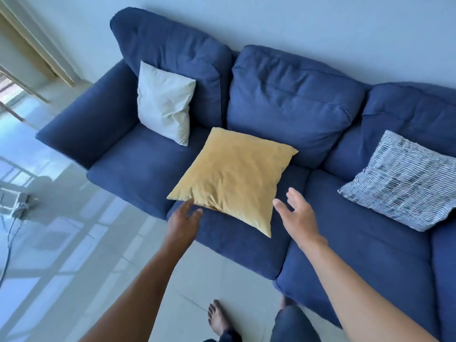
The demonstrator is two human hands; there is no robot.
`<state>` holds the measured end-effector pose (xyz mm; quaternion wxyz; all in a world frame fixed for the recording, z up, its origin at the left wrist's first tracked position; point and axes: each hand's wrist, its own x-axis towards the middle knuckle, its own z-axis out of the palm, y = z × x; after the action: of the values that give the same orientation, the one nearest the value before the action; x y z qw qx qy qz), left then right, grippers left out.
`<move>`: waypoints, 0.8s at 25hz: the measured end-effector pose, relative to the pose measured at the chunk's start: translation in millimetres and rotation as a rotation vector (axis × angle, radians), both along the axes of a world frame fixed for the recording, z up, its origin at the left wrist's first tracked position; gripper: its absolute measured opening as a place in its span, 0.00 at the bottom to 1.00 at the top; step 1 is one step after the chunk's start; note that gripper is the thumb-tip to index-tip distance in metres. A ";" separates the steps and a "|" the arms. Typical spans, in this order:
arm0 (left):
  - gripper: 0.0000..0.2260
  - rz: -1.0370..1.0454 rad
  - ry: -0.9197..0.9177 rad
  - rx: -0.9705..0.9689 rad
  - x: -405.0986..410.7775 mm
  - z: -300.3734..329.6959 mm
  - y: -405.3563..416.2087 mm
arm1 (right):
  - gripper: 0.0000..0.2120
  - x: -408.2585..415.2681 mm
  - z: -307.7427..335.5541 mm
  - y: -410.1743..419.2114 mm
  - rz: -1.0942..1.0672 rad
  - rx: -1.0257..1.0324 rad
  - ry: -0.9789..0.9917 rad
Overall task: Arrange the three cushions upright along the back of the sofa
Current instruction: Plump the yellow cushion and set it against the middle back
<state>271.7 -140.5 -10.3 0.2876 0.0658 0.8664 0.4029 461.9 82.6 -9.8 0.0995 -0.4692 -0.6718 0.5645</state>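
A blue three-seat sofa stands against the wall. A white cushion leans upright against the left back pad. A yellow cushion lies flat on the seat between the left and middle places. A blue-and-white striped cushion lies flat on the right seat. My left hand is open, its fingertips touching the yellow cushion's near-left edge. My right hand is open just beside that cushion's right edge, not touching it.
A pale tiled floor runs in front of the sofa. A small white box with cables sits on the floor at far left. My bare foot and trouser legs are near the sofa's front edge.
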 end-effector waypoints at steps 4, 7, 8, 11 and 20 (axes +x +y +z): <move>0.23 -0.068 0.034 -0.046 -61.1 3.4 -12.9 | 0.37 -34.8 -4.2 -22.4 -0.022 0.028 0.002; 0.25 -0.154 0.047 -0.041 -97.7 -1.4 6.7 | 0.38 -64.0 -17.6 -16.5 -0.056 0.015 -0.026; 0.25 -0.181 0.051 -0.046 -107.9 -3.4 12.2 | 0.38 -74.2 -23.0 -14.6 -0.061 0.012 -0.030; 0.26 -0.238 0.046 -0.109 -140.3 -11.4 27.7 | 0.38 -105.2 -35.9 -2.9 -0.095 -0.033 -0.078; 0.28 -0.337 -0.065 -0.243 -230.3 -86.1 61.6 | 0.43 -137.6 -95.0 15.2 -0.230 -0.131 -0.289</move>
<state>41.4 -78.9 -96.3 0.3846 0.1615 0.8756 0.2436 324.3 97.8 -104.9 0.0351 -0.6244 -0.5829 0.5187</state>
